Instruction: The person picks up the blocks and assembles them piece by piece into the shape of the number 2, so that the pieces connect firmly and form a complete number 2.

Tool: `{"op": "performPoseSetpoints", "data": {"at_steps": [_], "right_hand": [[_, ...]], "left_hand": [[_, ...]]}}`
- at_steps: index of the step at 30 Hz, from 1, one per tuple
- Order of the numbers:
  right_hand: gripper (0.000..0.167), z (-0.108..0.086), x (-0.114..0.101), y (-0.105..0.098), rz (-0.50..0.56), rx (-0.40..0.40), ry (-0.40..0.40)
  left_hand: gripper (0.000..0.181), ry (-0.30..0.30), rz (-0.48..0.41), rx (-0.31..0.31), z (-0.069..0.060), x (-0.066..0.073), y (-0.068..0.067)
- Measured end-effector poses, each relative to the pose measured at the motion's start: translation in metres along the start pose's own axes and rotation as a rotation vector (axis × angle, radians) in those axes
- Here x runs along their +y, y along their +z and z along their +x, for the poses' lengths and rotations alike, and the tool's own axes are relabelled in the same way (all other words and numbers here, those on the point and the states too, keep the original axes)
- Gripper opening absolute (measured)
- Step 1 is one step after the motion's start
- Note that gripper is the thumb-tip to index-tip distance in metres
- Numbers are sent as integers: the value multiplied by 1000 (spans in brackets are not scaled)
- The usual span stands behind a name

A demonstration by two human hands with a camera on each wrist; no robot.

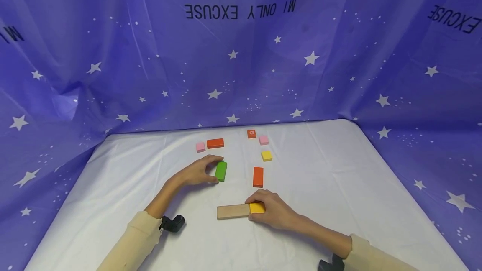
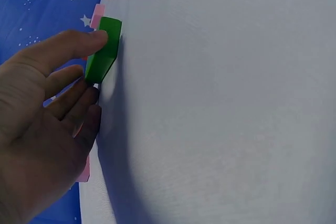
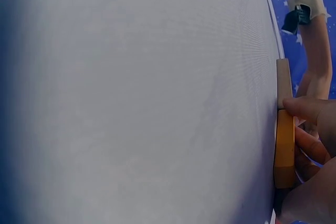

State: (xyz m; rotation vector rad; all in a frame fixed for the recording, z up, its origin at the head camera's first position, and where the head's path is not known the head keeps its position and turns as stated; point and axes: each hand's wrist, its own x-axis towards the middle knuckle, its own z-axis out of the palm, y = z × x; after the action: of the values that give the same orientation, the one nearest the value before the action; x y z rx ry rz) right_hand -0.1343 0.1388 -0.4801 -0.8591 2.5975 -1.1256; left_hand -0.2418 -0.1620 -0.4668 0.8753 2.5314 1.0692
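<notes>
My left hand [image 1: 197,171] is at a green rectangular block [image 1: 221,171], its thumb at the near end and forefinger at the far end. The left wrist view shows the thumb on the green block [image 2: 105,51], the other fingers loosely bent below it. My right hand [image 1: 273,210] grips a yellow block [image 1: 257,208] between thumb and fingers. That block lies flat, its left end against a plain wooden plank [image 1: 233,211]. In the right wrist view the yellow block [image 3: 284,148] and the plank [image 3: 283,82] line up end to end; part of the yellow block is hidden in the head view.
Beyond the right hand lies a red rectangular block [image 1: 257,177]. Farther back are a small yellow block [image 1: 266,156], a pink cube [image 1: 263,140], a red cube with a letter [image 1: 251,134], another red block [image 1: 215,143] and a pink cube [image 1: 200,147]. White cloth [image 1: 320,179] covers the table.
</notes>
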Motion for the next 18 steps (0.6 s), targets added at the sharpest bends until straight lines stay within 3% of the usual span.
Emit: {"op": "performPoseSetpoints", "data": {"at_steps": [18], "right_hand": [[28,1,1,1,-11,-10,4]], "left_hand": [[64,9,-12,-8,3,2,2]]}}
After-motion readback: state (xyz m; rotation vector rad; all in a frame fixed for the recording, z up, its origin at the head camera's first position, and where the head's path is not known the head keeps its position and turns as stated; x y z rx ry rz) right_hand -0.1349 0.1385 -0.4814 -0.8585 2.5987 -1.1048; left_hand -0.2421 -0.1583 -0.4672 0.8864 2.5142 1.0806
